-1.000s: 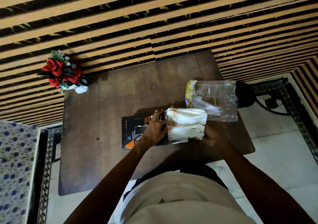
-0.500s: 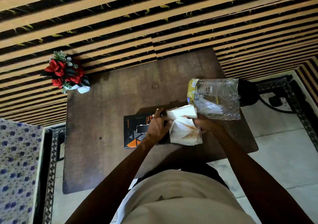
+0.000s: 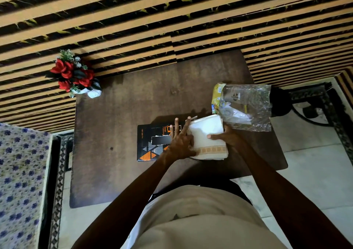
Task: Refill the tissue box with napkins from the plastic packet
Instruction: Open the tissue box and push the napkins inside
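A dark table (image 3: 118,172) against a striped wall (image 3: 133,19) bears red flowers (image 3: 73,73), the plastic packet (image 3: 246,105) and the black tissue box (image 3: 147,139). At the box's right end the left hand (image 3: 181,143) lays straight fingers against the napkins (image 3: 206,134); the right hand (image 3: 231,139) grips them, thumb on top.

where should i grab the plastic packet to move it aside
Pinch the clear film at the right end of the plastic packet, coming from the right. It lies flat, crumpled and slack, and that end seems to overhang the table edge, so a grip likely gets under it.
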{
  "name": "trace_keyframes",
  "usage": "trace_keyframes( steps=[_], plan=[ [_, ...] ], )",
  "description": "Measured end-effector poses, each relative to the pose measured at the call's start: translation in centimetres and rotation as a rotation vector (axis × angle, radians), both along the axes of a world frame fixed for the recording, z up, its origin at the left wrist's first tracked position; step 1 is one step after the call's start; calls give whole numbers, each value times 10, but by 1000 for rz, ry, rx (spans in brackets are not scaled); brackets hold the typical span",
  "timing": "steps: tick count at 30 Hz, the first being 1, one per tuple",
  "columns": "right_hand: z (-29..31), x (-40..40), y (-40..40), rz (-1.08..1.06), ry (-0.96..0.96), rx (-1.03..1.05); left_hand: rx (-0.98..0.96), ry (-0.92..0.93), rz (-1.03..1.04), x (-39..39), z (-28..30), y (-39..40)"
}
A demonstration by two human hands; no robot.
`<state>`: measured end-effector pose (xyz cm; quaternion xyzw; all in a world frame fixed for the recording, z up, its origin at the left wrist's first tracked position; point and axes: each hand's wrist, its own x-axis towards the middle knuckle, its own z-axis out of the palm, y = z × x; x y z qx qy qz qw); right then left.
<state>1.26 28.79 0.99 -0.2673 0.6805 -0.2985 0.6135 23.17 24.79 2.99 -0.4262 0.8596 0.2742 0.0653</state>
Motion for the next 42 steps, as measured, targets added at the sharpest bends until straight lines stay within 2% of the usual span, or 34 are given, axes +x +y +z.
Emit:
trace_keyframes(
  steps=[2, 10, 16, 21, 26, 28, 31, 35, 38, 42],
  plan=[
    [-6, -2, 4, 1, -95, 12, -11, -20, -1, -2, 3, -2],
    [-18, -1, 4, 92, -95, -3, 50, 122, 88, 14, 0, -14],
    [-12, 8, -17, 89, -53, 83, 55, 26, 30, 11, 3, -11],
    [-15, 21, -20, 78, -149, 190, 6, 14, 27, 17, 2, -6],
    [-18, 28, -17, 113, -101, 180, 150, 123, 57, 28, 11, -14],
    [-22, 27, -19, 120, -127, 183, 107, 12, -35, 39, 16, -21],
    [-9, 30, -21, 175, -312, 183, 22, -110, -115, 53, 14, -23],
    [-7, 31, -23, 197, -372, 270, 26, -87, -102, 55, 12, -21],
    [-17, 35, -25, 136, -320, 295, 35, -60, -84, 55, 15, -22],
    [-21, 43, -30, 215, -282, 318, 38, -56, -78, 52, 15, -24]
  ],
)
